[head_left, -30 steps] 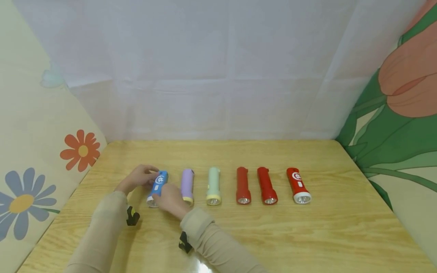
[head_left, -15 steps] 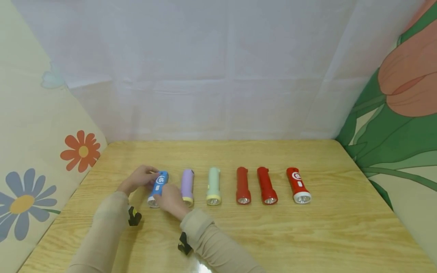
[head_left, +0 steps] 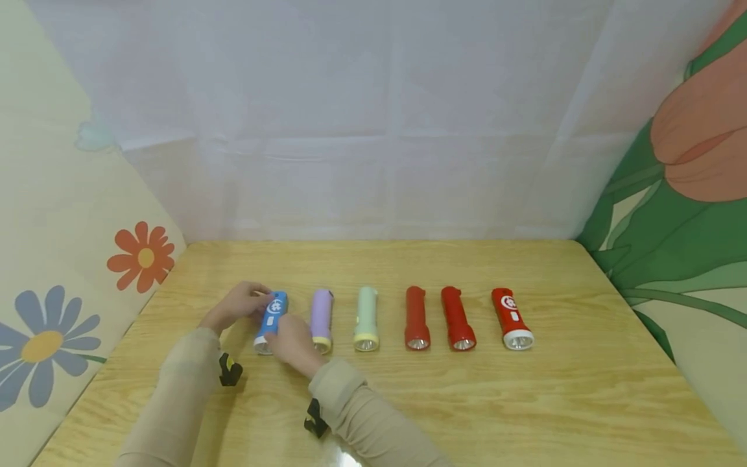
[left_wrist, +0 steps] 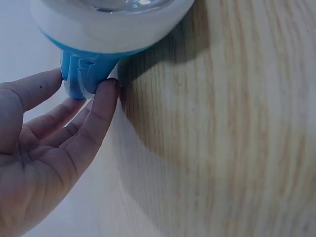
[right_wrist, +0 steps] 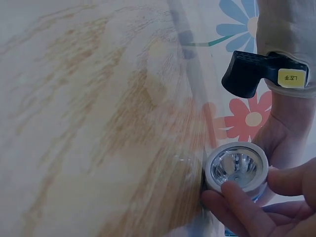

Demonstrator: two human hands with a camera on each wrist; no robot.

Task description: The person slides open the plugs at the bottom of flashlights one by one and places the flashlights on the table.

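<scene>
In the head view a blue flashlight (head_left: 274, 314) with a white head lies at the left end of a row on the wooden table. My left hand (head_left: 238, 305) holds its tail end from the left, and the left wrist view shows thumb and fingers around the blue body (left_wrist: 81, 74). From the right, my right hand (head_left: 294, 344) grips near the head. In the right wrist view the thumb is on one side of the white-rimmed lens (right_wrist: 237, 168), with a finger across its edge. The right hand partly covers the flashlight in the head view.
To the right lie a purple flashlight (head_left: 321, 314), a mint green one (head_left: 366, 314), two plain red ones (head_left: 416, 311) (head_left: 456, 314) and a red one with a white head (head_left: 508, 311). A white sheet (head_left: 373, 130) hangs behind the table (head_left: 525, 402).
My left forearm has shifted very slightly to the right. Both hands stay on the blue flashlight, and the other flashlights keep their places.
</scene>
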